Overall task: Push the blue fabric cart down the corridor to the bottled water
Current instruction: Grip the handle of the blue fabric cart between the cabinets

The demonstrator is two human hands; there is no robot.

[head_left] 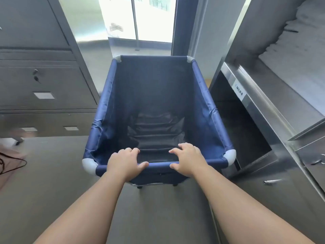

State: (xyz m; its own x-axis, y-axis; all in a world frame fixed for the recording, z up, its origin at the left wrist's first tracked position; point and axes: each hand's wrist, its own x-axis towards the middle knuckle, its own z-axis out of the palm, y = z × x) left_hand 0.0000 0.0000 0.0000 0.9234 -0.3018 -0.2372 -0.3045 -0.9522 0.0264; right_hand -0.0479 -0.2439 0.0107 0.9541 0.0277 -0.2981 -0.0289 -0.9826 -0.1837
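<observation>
The blue fabric cart [109, 110] stands straight in front of me, a deep empty bin with grey plastic corner joints and small black wheels showing under its near side. My left hand [124, 162] is wrapped over the near top rail left of centre. My right hand [189, 160] grips the same rail right of centre, thumb under the bar. No bottled water is in view.
Grey metal filing cabinets [40, 81] line the left side. A stainless steel shelf unit [263, 106] with folded white linen stands close on the right. A bright window [140, 20] lies ahead beyond the cart. A black cable [12, 164] lies on the floor at left.
</observation>
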